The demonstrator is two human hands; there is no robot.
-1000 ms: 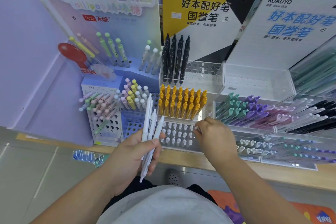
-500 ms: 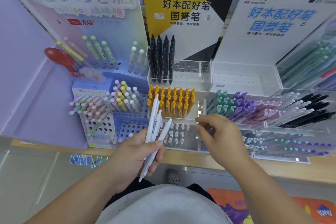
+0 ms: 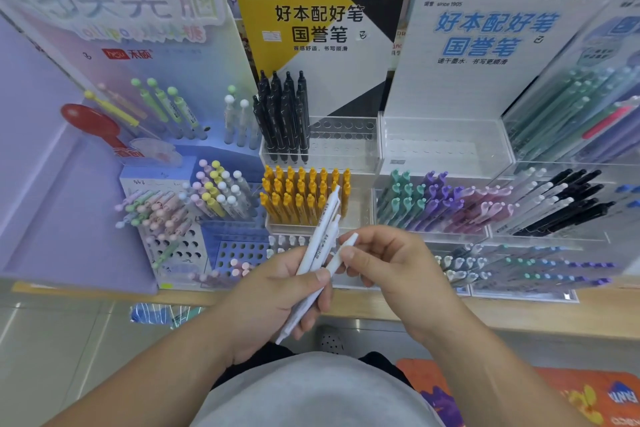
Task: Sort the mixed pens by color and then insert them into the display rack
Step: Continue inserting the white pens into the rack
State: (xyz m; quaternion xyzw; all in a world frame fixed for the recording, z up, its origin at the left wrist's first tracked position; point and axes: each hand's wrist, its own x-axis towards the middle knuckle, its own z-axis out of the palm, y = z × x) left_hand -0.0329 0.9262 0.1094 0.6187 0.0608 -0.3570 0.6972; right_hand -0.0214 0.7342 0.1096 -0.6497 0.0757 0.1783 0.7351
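My left hand (image 3: 277, 298) grips three white pens (image 3: 320, 236), their tops pointing up and away. My right hand (image 3: 391, 263) pinches the top end of the rightmost white pen (image 3: 341, 255) between thumb and fingers. Just behind the hands stands the clear display rack (image 3: 356, 218). It holds black pens (image 3: 284, 118) on the top tier, yellow pens (image 3: 301, 194) in the middle and white pens (image 3: 287, 241) on the lowest tier, mostly hidden by my hands.
A blue rack (image 3: 194, 204) with pastel pens stands at the left. Clear trays with teal, purple, pink and black pens (image 3: 485, 204) lie at the right. Everything sits on a wooden shelf (image 3: 519, 315). Sign boards rise behind.
My right hand left the white-pen tier of the rack and came back to the bundle, now pinching the rightmost pen. My left hand has kept its grip.
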